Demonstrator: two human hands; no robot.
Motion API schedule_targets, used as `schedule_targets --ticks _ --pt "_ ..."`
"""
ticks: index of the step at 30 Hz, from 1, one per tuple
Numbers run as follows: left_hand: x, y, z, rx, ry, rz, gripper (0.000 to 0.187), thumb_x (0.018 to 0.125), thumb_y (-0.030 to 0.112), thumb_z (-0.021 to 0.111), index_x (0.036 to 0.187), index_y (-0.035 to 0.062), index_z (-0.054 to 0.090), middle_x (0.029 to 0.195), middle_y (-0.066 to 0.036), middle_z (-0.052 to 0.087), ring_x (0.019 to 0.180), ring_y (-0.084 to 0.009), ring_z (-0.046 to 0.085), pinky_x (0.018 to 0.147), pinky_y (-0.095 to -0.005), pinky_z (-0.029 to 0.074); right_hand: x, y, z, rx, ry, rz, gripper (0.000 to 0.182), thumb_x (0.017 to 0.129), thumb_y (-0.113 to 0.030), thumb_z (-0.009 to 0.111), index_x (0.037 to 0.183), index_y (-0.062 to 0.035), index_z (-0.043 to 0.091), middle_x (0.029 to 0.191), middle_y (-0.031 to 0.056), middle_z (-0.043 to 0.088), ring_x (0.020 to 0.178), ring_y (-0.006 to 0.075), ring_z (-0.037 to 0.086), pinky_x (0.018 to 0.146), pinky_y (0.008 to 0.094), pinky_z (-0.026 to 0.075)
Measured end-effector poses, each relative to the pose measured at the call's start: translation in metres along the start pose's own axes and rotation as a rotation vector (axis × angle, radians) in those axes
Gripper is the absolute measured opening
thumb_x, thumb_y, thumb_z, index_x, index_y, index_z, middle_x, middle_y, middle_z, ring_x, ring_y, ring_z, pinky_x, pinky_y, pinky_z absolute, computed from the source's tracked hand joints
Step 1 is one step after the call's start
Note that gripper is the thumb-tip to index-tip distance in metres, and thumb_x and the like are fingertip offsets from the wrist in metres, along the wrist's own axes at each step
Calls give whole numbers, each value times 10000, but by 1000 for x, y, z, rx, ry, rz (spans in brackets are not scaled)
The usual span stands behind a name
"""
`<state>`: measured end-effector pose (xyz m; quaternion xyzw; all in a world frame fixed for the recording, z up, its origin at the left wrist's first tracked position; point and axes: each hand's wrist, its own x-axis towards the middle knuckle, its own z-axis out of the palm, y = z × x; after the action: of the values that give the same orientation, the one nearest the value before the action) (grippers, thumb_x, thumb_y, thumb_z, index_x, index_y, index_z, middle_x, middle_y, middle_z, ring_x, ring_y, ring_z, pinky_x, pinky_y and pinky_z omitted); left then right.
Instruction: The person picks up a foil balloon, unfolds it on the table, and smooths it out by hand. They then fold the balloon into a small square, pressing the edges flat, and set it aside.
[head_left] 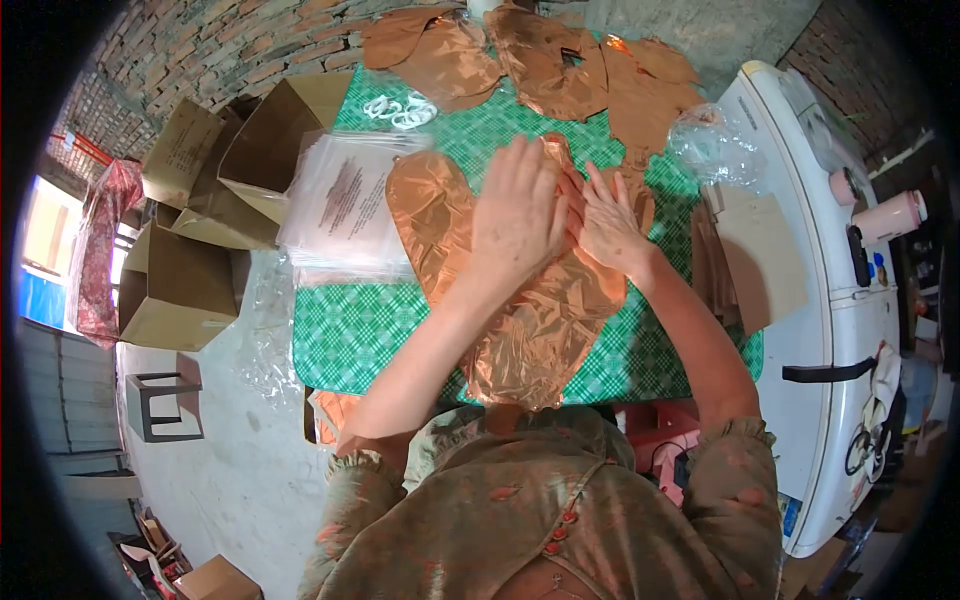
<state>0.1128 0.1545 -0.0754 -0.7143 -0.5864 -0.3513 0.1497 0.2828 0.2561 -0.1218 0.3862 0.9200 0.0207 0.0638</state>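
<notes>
A copper-coloured foil balloon [540, 340], flat and wrinkled, lies on the green checked tablecloth [345, 335] in front of me. My left hand [518, 208] rests palm down across its upper middle, fingers stretched out and slightly blurred. Just to the right, my right hand [612, 222] lies on the foil with its fingers spread. Neither hand grips anything that I can see. The part of the balloon beneath both hands is hidden.
Clear printed plastic bags [345, 200] are stacked at left, below white ties [405, 110]. More flat foil balloons [550, 75] lie along the far edge. Cardboard pieces [760, 260] stand at right beside a white fridge [800, 400]. Open cartons [180, 290] are on the left.
</notes>
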Motion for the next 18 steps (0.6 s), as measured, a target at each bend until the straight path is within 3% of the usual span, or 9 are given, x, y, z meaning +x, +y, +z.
schedule_targets --ticks 1,4,7,18 --pt "-4 -4 15 9 -5 53 573 956 270 669 1419 -55 579 1508 -259 542 1455 -418 455 1243 -517 329 2 0 -2 -84 -80 23 668 1090 -342 413 1690 -78 284 1809 17 86 1649 330 136 1317 619 65" --pt "-28 -19 53 -40 -175 29 570 1037 289 582 1519 -7 516 1597 -224 491 1521 -379 417 1283 -509 291 -4 3 4 128 143 -53 664 1098 -358 394 1691 -79 284 1810 12 82 1650 326 133 1318 615 59" --pt "-44 -30 65 38 -221 -9 593 1070 323 519 1562 -4 477 1635 -222 455 1540 -374 396 1292 -506 271 -7 1 3 194 170 -58 642 1123 -350 380 1689 -70 266 1796 45 153 1651 333 115 1304 630 85" --pt "-43 -26 59 61 -303 -26 582 1075 327 508 1554 -2 494 1661 -222 422 1567 -370 353 1301 -512 245 4 7 7 102 184 -39 653 1128 -389 378 1692 -82 260 1791 33 178 1639 330 167 1301 637 73"
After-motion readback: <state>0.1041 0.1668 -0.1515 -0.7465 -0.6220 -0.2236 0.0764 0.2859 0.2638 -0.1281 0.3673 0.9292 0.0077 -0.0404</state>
